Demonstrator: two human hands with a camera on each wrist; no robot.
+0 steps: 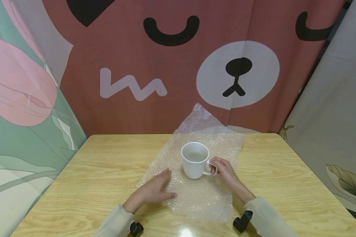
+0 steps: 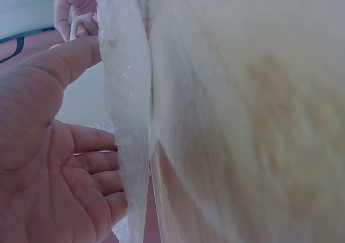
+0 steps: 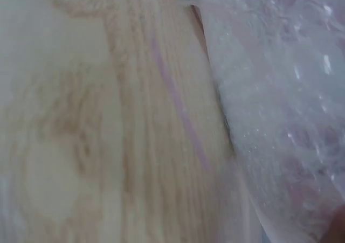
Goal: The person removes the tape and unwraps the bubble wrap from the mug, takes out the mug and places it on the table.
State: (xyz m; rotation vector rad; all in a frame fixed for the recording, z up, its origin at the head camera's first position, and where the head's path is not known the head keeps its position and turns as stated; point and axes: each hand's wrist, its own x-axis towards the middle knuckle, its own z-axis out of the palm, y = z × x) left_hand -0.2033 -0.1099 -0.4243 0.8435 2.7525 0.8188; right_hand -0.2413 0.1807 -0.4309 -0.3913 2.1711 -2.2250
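A white mug (image 1: 192, 168) stands upright on a sheet of bubble wrap (image 1: 204, 200), its handle turned to the right. My right hand (image 1: 224, 170) pinches that handle between thumb and fingers. To the mug's left, my left hand (image 1: 155, 189) rests on the left edge of the bubble wrap, thumb and fingers spread and apart from the mug. In the left wrist view the fingers of the left hand (image 2: 70, 167) reach along the bubble wrap (image 2: 129, 108). The right wrist view shows mostly bubble wrap (image 3: 285, 103); the mug is hidden there.
The wooden table (image 1: 106, 168) carries the wrap, whose far corner rises against the hanging curtain (image 1: 130, 115) behind the table. Patterned curtains also hang at the left and right. Small black devices sit at both wrists, over the pale sleeves (image 1: 118, 220).
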